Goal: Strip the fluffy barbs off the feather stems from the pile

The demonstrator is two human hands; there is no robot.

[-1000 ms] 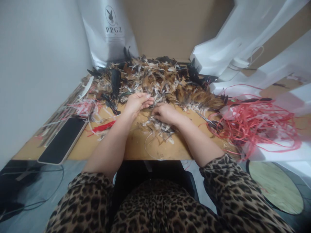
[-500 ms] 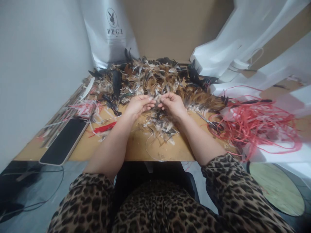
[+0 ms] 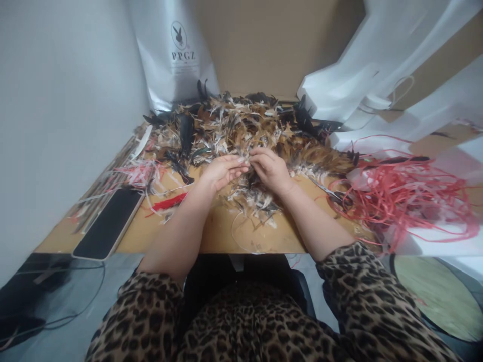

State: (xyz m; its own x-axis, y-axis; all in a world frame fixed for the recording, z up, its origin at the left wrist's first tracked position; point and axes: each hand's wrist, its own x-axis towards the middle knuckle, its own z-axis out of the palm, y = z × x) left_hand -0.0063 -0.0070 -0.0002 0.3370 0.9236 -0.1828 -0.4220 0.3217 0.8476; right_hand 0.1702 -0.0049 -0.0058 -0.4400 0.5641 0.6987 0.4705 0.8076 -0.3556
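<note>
My left hand [image 3: 224,172] and my right hand [image 3: 271,170] meet over the table, both closed in a pinch with fingertips almost touching. Between them is a small pale feather [image 3: 247,160], mostly covered by the fingers. Just beyond my hands a large heap of brown, black and white feathers [image 3: 241,113] spreads across the table. A smaller clump of short, fluffy feathers [image 3: 258,202] lies below my hands, between the forearms. Close to it, a thin pale thread [image 3: 233,229] curls on the tabletop.
A phone [image 3: 109,223] and a red strip [image 3: 169,201] lie left, near pink and white strands [image 3: 139,173]. Scissors [image 3: 328,191] rest right, beside a tangle of red plastic ribbon [image 3: 411,196]. A white bag [image 3: 181,65] stands behind. The wooden table's [image 3: 219,241] front edge is close to my body.
My right fingertips have come closer to my left ones, narrowing the gap between the hands. The whole view has shifted slightly; the things on the table stay put.
</note>
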